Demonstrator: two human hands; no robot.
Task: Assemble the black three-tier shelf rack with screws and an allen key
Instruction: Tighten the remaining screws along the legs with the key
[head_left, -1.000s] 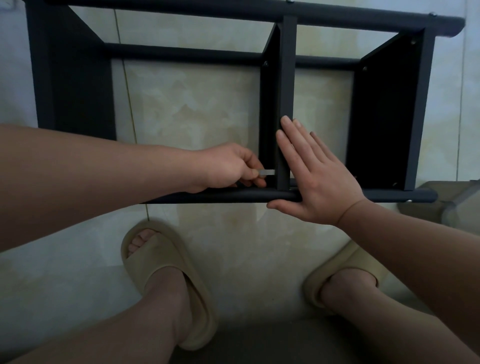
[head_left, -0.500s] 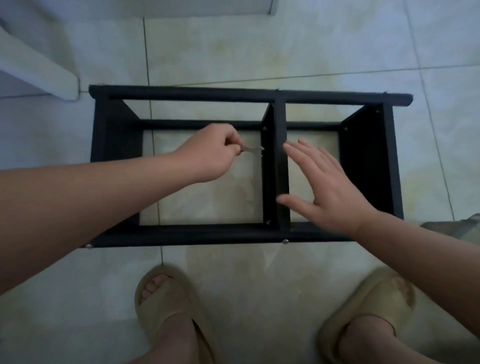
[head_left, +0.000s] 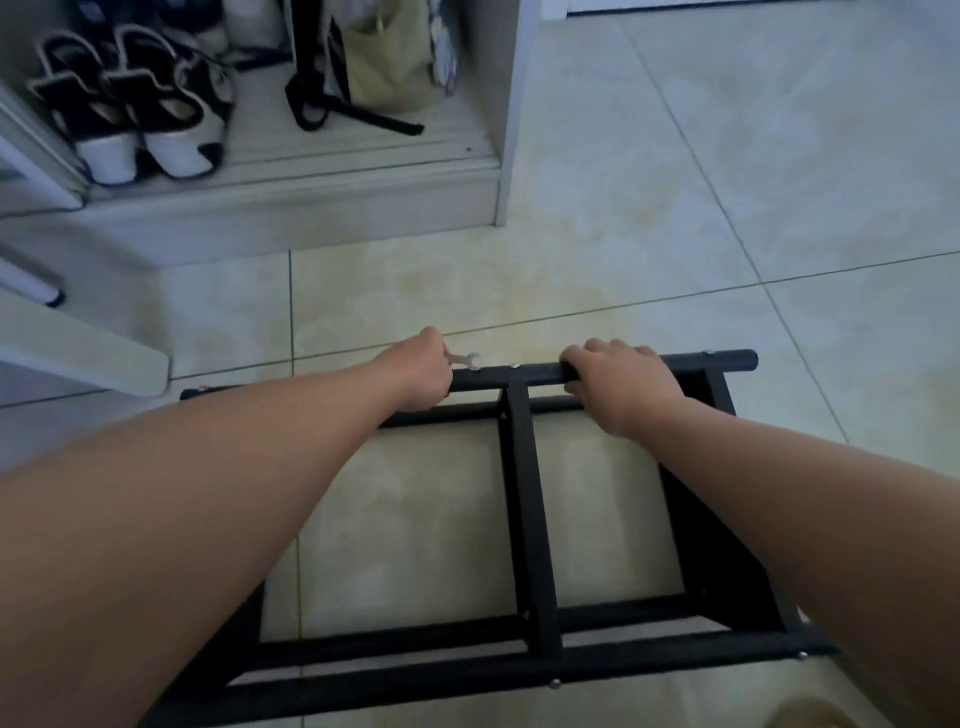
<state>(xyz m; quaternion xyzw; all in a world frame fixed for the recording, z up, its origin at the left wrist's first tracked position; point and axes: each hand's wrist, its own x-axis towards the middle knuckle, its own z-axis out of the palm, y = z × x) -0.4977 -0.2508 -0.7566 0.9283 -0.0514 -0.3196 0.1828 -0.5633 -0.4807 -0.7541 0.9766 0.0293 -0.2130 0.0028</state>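
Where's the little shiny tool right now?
Head view, middle: the shiny tool pokes out of the left hand, beside the rack's far bar, left of the right hand.

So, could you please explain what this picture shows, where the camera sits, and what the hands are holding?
There is no machine here. A person wears one wide-angle camera on the head, so you look forward and down along their bare arms. On the tiled floor rests a black shelf rack. The right hand grips its far rail. The left hand pinches a small silver spanner beside that rail; whether it also holds the rail is unclear. Behind, an open white cabinet holds black-and-white shoes and a beige bag.
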